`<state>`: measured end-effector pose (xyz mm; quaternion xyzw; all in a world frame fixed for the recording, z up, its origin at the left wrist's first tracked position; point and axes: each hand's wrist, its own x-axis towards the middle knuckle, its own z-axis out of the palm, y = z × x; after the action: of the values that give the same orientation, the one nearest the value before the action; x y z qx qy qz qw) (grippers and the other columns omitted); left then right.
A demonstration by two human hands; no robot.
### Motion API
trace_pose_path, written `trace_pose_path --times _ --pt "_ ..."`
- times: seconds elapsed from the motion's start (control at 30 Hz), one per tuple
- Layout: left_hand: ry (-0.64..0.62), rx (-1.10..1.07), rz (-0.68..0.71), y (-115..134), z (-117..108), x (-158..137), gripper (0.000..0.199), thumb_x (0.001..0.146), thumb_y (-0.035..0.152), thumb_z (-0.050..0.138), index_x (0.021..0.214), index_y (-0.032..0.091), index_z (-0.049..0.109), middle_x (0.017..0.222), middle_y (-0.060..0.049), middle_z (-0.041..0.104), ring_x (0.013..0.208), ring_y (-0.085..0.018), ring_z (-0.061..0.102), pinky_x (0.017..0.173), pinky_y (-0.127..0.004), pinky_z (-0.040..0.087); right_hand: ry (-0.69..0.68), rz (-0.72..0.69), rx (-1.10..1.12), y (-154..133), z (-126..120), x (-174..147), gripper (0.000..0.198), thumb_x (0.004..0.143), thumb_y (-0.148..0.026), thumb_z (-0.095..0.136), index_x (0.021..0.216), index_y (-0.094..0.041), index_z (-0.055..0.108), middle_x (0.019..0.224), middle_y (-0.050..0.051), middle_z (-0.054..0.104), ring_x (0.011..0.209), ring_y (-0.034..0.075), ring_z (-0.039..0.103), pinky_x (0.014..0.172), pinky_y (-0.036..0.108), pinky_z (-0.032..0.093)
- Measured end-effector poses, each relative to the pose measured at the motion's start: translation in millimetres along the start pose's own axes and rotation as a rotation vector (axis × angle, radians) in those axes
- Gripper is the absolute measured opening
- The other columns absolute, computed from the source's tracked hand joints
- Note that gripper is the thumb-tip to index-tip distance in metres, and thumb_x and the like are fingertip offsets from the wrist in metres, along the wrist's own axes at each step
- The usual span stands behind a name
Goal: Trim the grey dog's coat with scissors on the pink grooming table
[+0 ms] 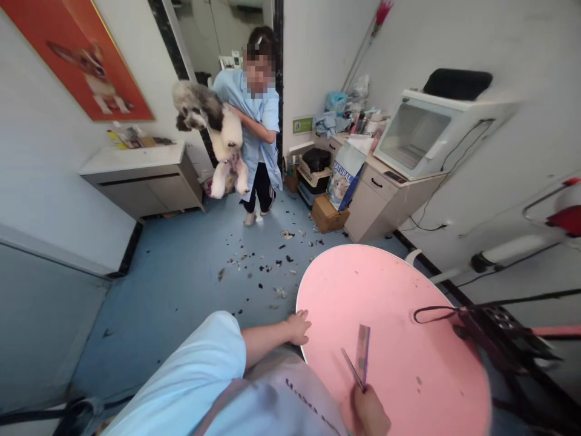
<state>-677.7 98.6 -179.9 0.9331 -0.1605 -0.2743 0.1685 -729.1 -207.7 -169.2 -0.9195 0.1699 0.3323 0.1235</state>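
Note:
At the left edge of the round pink table, my left hand rests with its fingers stretched out over the rim, holding nothing. Low over the tabletop, my right hand is closed around a comb and a pair of scissors. Both tools point away from me and spread apart in a narrow V. Their lower ends are hidden in my fist. In front of the doorway a person in a light blue smock carries a fluffy grey and cream dog in their arms.
Tufts of cut hair litter the blue floor. A black cord loop hangs over the table's right side. Behind stand a cardboard box, a bag, a cabinet with a white glass-doored box, and a low cabinet at left.

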Motion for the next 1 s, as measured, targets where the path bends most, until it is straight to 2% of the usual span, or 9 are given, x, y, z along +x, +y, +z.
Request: trace_pose_path --times 0.23,0.43,0.53,0.73,0.8,0.87,1.0 --pt "0.044 -0.092 0.026 -12.4 10.4 2.9 0.065 0.075 0.043 0.056 0.132 0.011 0.051 0.154 -0.021 0.018 0.141 -0.038 0.021 0.106 -0.051 0.034 0.001 -0.004 0.016 0.9 -1.3 0.2 0.041 0.087 -0.046 0.031 0.095 -0.020 0.062 0.102 0.015 0.071 0.100 0.033 0.067 0.089 0.049 0.046" --pt "0.133 -0.250 0.057 -24.8 16.9 1.5 0.066 0.078 0.038 0.055 0.136 0.007 0.048 0.151 -0.021 0.028 0.141 -0.031 0.026 0.114 -0.042 0.026 0.059 -0.022 0.008 1.5 2.7 -4.0 0.040 0.088 -0.046 0.032 0.092 -0.021 0.063 0.098 0.014 0.072 0.097 0.033 0.068 0.086 0.048 0.048" --pt "0.232 -0.336 0.007 -30.2 20.0 -8.3 0.058 0.080 0.032 0.053 0.134 0.008 0.051 0.148 -0.019 0.035 0.139 -0.027 0.032 0.114 -0.039 0.027 0.090 -0.027 -0.004 2.7 6.1 -7.3 0.039 0.087 -0.046 0.033 0.089 -0.021 0.063 0.096 0.014 0.072 0.094 0.033 0.069 0.083 0.047 0.049" --pt "0.545 -0.504 -0.208 -53.1 21.9 -27.5 0.039 0.085 0.023 0.046 0.118 0.014 0.062 0.137 -0.015 0.050 0.129 -0.024 0.046 0.111 -0.042 0.034 0.093 -0.030 0.018 0.8 8.7 -11.9 0.037 0.088 -0.046 0.033 0.088 -0.021 0.061 0.097 0.013 0.073 0.097 0.034 0.068 0.086 0.049 0.047" --pt "0.680 -0.551 -0.250 -66.3 10.1 -27.4 0.037 0.086 0.023 0.043 0.115 0.013 0.063 0.133 -0.015 0.054 0.126 -0.024 0.049 0.110 -0.044 0.036 0.091 -0.027 0.033 0.4 8.9 -13.3 0.037 0.088 -0.045 0.032 0.088 -0.021 0.060 0.097 0.013 0.073 0.097 0.034 0.067 0.087 0.049 0.046" --pt "0.824 -0.592 -0.241 -78.6 -13.4 -22.9 0.036 0.087 0.025 0.042 0.113 0.013 0.063 0.130 -0.015 0.056 0.124 -0.024 0.051 0.109 -0.046 0.036 0.107 -0.004 0.042 2.5 10.0 -14.9 0.037 0.089 -0.046 0.032 0.092 -0.021 0.059 0.096 0.013 0.073 0.095 0.033 0.068 0.086 0.048 0.047" --pt "1.094 -0.671 -0.138 -85.0 -92.6 0.3 0.041 0.089 0.034 0.041 0.119 0.013 0.060 0.129 -0.016 0.057 0.124 -0.025 0.050 0.110 -0.048 0.035 0.174 0.047 0.024 15.1 14.4 -18.0 0.038 0.089 -0.047 0.034 0.105 -0.019 0.056 0.093 0.014 0.073 0.092 0.032 0.069 0.083 0.046 0.047"
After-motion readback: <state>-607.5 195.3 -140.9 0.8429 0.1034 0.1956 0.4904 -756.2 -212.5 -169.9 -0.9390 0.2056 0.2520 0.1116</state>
